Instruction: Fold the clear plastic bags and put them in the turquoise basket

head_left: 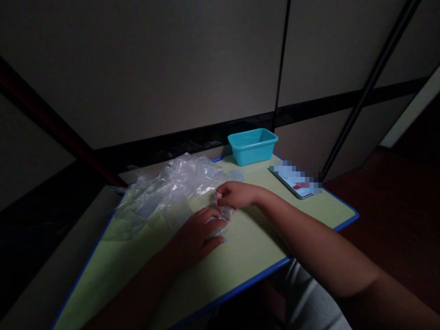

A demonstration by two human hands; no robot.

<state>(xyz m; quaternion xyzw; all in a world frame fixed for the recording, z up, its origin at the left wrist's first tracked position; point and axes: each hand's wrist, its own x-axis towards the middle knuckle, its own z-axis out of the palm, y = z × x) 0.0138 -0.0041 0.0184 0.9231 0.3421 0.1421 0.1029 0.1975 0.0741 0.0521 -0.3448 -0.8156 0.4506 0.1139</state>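
Observation:
Both hands meet over the middle of the table. A small clear plastic bag [226,212] lies between them. My left hand [199,231] is curled around its near side, thumb below and fingers above. My right hand [239,194] pinches at the bag's upper end, with its fingertips folded inward and partly hidden. Whatever may be inside the bag is too small and dim to make out. Just left of the hands spreads a loose heap of clear plastic bags [178,178]. One flat clear bag [235,175] rests behind my right hand.
An open turquoise plastic basket [255,153] stands at the table's back edge. A phone [292,181] with a lit, blurred screen lies to the right. The pale green table [254,247] has a blue rim and stands against wardrobe-like panels [172,68].

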